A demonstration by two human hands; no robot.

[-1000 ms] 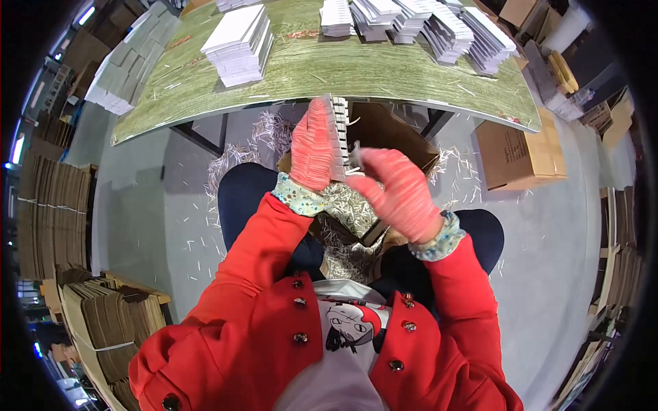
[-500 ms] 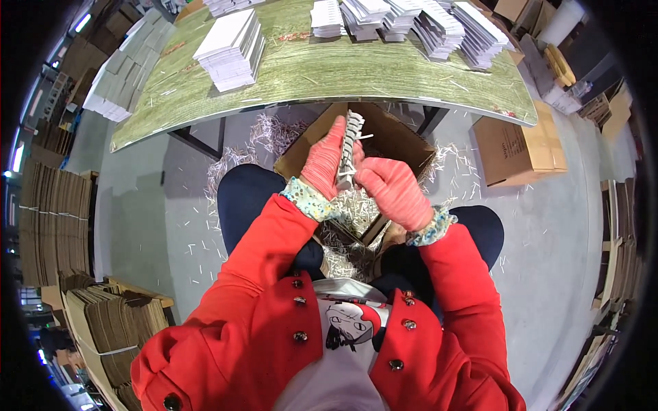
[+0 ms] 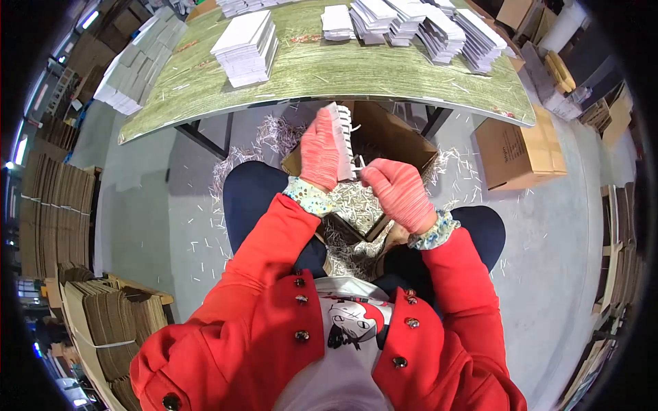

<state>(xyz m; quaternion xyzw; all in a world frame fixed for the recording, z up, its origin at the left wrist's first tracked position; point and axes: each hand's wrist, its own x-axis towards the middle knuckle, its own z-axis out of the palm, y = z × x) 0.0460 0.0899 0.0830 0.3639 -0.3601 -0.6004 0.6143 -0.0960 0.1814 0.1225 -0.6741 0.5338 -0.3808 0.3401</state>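
Note:
My left hand (image 3: pixel 321 149), in a pink glove, grips a stack of white slotted card pieces (image 3: pixel 343 140) and holds it upright. My right hand (image 3: pixel 399 193), also gloved in pink, is closed at the stack's lower right edge, fingers curled toward it. Both hands hover over an open brown cardboard box (image 3: pixel 401 140) between my knees, filled with pale paper trimmings (image 3: pixel 353 205). Red jacket sleeves with floral cuffs run back to my body.
A green table (image 3: pixel 322 72) ahead carries several stacks of white card (image 3: pixel 248 46). A closed brown carton (image 3: pixel 517 147) stands on the floor at right. Stacks of flat cardboard (image 3: pixel 48 212) line the left side. Paper scraps litter the grey floor.
The card stack has been turned from flat-on to upright and edge-on. My right hand has slid from the stack's face down to its lower right edge.

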